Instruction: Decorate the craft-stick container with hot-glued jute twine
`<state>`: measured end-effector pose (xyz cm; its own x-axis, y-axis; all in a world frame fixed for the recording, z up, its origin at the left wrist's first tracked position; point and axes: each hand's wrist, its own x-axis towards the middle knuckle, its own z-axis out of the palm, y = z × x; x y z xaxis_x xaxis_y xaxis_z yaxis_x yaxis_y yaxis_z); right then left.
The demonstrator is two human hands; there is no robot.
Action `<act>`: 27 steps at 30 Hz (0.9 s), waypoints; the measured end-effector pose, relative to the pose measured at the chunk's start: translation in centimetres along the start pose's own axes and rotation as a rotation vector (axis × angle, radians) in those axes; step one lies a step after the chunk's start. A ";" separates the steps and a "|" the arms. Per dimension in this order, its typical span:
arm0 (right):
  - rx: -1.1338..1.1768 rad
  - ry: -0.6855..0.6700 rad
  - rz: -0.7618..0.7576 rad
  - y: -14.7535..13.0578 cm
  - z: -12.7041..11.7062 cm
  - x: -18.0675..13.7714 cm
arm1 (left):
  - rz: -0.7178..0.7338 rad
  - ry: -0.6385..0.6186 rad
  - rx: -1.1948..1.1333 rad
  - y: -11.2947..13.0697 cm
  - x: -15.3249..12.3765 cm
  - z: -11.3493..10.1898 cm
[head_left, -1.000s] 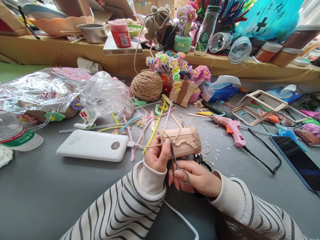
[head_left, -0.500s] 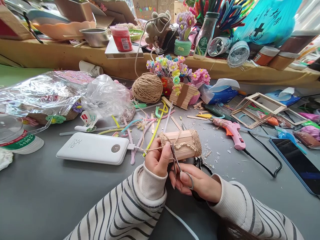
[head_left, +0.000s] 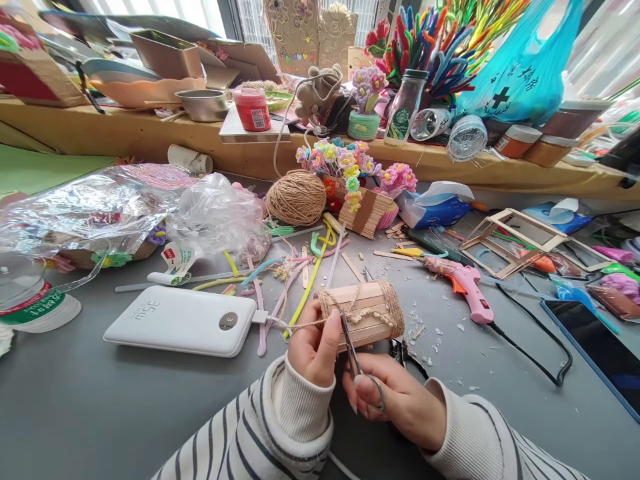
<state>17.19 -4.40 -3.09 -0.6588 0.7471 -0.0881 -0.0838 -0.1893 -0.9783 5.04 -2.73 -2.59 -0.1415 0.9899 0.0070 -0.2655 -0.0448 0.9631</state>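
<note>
My left hand [head_left: 314, 343] is closed around the left end of a small barrel-shaped holder [head_left: 370, 300] made of wooden craft sticks, with twine wound round both ends. A strand of twine [head_left: 295, 325] runs leftward from under my left fingers, past the power bank. My right hand [head_left: 395, 397] grips a small pair of scissors [head_left: 352, 347], with thumb and fingers at the handles. The scissor blades point up and lie against the holder's near side, close to my left thumb. How far the blades are apart is hard to see.
A white power bank [head_left: 180, 321] lies on the left, before plastic bags [head_left: 215, 217]. Behind the holder sit a twine ball [head_left: 296, 198] and fuzzy-wire flowers [head_left: 345, 160]. At right are a pink glue gun [head_left: 467, 287], its cord, a phone [head_left: 595, 350] and stick frames [head_left: 520, 233].
The view has tilted up, so everything sits lower in the picture. The scissor blades look closer together than before. My left hand keeps its hold on the holder.
</note>
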 end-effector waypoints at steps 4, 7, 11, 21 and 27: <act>-0.036 0.022 -0.002 0.0 -0.1 0.0 | -0.010 -0.009 -0.011 0.1 -0.1 0.1; -0.054 0.028 -0.011 0.0 -0.1 0.0 | -0.023 -0.009 -0.036 0.2 -0.1 0.2; -0.084 0.042 -0.017 0.0 -0.1 0.0 | -0.021 -0.001 -0.043 0.3 -0.2 0.2; -0.166 0.070 0.019 -0.3 0.0 0.2 | 0.011 -0.020 -0.044 0.6 -0.1 0.3; -0.176 0.031 -0.004 -0.9 0.2 0.3 | -0.020 -0.020 -0.054 0.8 -0.3 0.4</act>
<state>16.91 -4.18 -2.24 -0.6353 0.7673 -0.0872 0.0479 -0.0736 -0.9961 5.29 -3.01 -1.69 -0.1171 0.9931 -0.0060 -0.3197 -0.0320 0.9470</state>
